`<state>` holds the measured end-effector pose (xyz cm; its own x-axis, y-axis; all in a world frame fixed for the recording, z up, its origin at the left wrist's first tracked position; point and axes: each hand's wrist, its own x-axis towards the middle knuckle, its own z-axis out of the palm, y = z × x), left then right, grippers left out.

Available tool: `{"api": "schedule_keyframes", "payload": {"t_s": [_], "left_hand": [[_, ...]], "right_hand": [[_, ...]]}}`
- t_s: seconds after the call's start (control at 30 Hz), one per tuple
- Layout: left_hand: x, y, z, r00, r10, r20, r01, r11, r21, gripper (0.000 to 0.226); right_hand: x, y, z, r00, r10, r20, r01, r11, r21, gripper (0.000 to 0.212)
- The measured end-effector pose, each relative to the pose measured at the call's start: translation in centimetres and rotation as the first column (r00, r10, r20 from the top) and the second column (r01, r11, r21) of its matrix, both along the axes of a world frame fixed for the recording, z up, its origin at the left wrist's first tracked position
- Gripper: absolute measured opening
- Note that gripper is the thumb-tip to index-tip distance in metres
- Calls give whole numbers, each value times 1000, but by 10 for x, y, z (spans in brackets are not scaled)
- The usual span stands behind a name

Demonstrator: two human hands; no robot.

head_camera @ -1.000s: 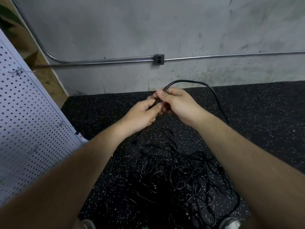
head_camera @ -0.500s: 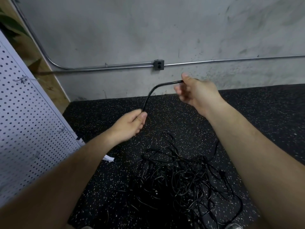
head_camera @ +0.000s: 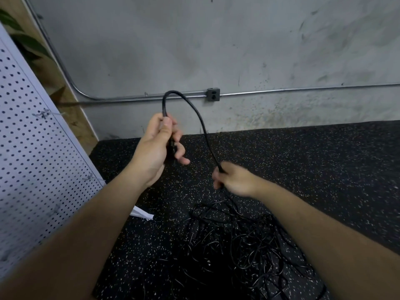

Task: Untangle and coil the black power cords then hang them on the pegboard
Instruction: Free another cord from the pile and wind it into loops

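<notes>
A black power cord [head_camera: 195,113] arches up between my two hands. My left hand [head_camera: 157,148] is raised and grips the cord's plug end, thumb pressed along it. My right hand [head_camera: 234,179], lower and blurred, holds the same cord where it drops toward the floor. Below it lies a tangled heap of black cords [head_camera: 240,241] on the speckled black floor mat [head_camera: 313,169]. The white pegboard [head_camera: 34,161] leans at the left, with small metal hooks [head_camera: 43,114] in it.
A grey concrete wall stands behind, with a metal conduit [head_camera: 303,90] and an outlet box [head_camera: 213,95]. A white scrap [head_camera: 142,213] lies on the mat by the pegboard's foot. Plant leaves [head_camera: 26,44] show at top left.
My left hand rose with the plug end. My right hand slid down along the cord and dropped toward the heap, so the cord now forms a tall arch.
</notes>
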<state>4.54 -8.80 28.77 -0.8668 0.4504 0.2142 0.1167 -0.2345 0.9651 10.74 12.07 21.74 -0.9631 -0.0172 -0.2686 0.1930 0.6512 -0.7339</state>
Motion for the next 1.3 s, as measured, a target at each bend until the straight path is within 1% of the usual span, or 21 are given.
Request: {"api": "schedule_keyframes", "payload": {"t_s": [0.03,0.07,0.1,0.17,0.2,0.23,0.3,0.4,0.5,0.57,0.63,0.77,0.8,0.87,0.93,1.0,1.07,1.13,1.17,1.2,1.3], "left_hand": [[-3,-4,1,999,33,-1,-33,999,25,20],[-7,-7,1,998,64,4,-64,997,49,20],[-10,-10,0,996,89,11,-89,993,71,20],[-17,-14,-2,992,130,8,-130,988,79,19],[-20,-15,-4,989,150,1,-150,987,63,19],[-22,-15,-6,986,167,-8,-167,985,33,19],[-24,-12,-10,980,193,-54,-197,977,-85,26],[-19,-4,-13,971,173,-165,-213,938,-272,36],[-13,1,-16,955,57,-289,-178,893,-413,39],[-9,2,-17,960,-35,-276,-103,876,-471,36],[-8,4,-19,973,-56,-223,-53,889,-454,34],[-6,9,-17,997,-21,-70,-3,946,-326,31],[-5,9,-18,997,-38,-65,15,944,-328,28],[-4,8,-21,982,-84,-167,5,904,-427,23],[-1,8,-24,947,-171,-273,1,848,-530,20],[1,10,-26,948,-222,-230,60,830,-555,19],[0,10,-22,965,-215,-147,107,841,-530,17],[-5,4,-18,982,-152,-112,80,873,-481,18],[-8,0,-15,990,-112,-85,65,901,-429,19],[-14,-5,-13,996,-72,-51,49,932,-360,20],[-34,-25,-8,997,53,61,-45,991,-129,24]], "right_hand": [[3,0,-7,995,51,82,-55,998,40,25],[3,-1,-15,990,71,123,-78,996,51,24],[3,-3,-21,991,61,121,-65,997,32,23],[1,-8,-27,999,11,50,-12,1000,5,17],[0,-11,-26,1000,8,-10,-8,1000,28,13],[-1,-15,-22,998,22,-66,-17,997,71,11],[1,-23,-12,983,86,-163,-57,983,177,10],[7,-33,9,928,197,-317,-82,936,342,18],[12,-38,29,858,351,-375,-110,838,535,17],[14,-37,40,814,403,-419,-82,793,604,22],[15,-34,48,792,390,-470,-66,820,569,27],[14,-29,52,793,281,-540,25,871,490,30],[14,-29,53,786,259,-561,51,878,476,32],[14,-29,55,767,250,-591,59,890,453,31],[15,-30,57,762,266,-590,22,901,434,23],[16,-27,59,771,237,-592,8,924,381,19],[16,-17,64,812,122,-571,0,978,208,19],[15,-1,66,883,0,-469,-18,999,-34,16],[15,8,63,909,-25,-416,-16,996,-93,16],[14,18,57,926,-27,-378,-8,996,-91,19],[18,44,31,964,-7,-266,17,999,37,30]]}}
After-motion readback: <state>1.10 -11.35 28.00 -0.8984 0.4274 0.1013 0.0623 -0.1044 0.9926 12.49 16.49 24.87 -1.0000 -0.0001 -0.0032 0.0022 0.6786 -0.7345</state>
